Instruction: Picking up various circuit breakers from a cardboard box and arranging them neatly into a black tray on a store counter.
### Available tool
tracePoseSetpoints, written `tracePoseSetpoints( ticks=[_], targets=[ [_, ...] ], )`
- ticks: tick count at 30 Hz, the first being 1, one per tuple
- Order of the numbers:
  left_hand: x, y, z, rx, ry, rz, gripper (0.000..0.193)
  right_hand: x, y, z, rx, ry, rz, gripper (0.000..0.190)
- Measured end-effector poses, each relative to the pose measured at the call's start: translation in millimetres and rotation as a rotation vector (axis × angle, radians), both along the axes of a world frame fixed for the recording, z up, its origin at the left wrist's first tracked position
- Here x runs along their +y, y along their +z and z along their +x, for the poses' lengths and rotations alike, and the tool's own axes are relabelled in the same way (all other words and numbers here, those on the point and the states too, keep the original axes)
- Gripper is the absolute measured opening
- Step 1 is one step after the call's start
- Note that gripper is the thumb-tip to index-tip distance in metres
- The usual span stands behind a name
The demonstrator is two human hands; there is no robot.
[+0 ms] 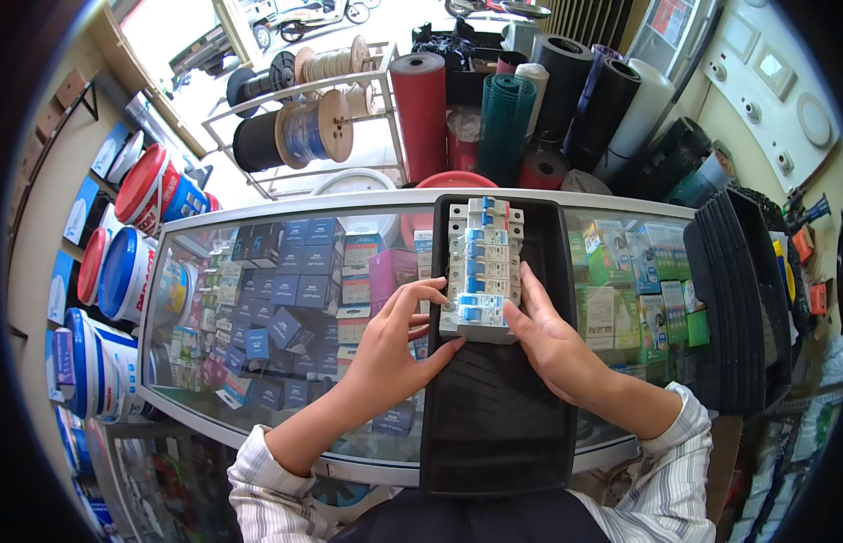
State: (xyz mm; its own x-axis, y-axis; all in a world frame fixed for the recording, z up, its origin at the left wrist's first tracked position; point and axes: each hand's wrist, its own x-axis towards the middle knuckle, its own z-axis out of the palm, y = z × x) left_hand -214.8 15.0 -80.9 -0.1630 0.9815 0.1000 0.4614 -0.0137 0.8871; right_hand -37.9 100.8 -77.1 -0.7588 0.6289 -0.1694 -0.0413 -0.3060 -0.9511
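Note:
A row of several white miniature circuit breakers [486, 261] with blue toggles stands side by side in a long black plastic tray [496, 421]. My right hand [554, 339] lies along the right side of the row, its thumb on the nearest breaker. From the left, my left hand [404, 332] reaches over the tray's rim. Its index fingertip is against the row's left side and its thumb at the near left corner, so the row is held between both hands. The other left fingers are partly hidden behind the rim.
The tray lies across a glass display counter [367, 434] with boxed goods beneath the glass. Stacked black trays [727, 305] stand at the right end. Paint buckets [123, 271] line the left wall. Beyond the counter are a cable-spool rack [313, 129] and upright material rolls [418, 115].

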Motion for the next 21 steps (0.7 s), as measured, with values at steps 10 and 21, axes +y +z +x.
tracePoseSetpoints(
  ticks=[10,21],
  targets=[
    [-11,-2,-9,0.284,-0.007,0.244,0.068,-37,21,31,-0.102,-0.209,0.069,0.083],
    [-95,65,54,0.282,0.036,0.610,0.073,-140,50,153,-0.118,-0.601,0.352,0.072]
  ],
)
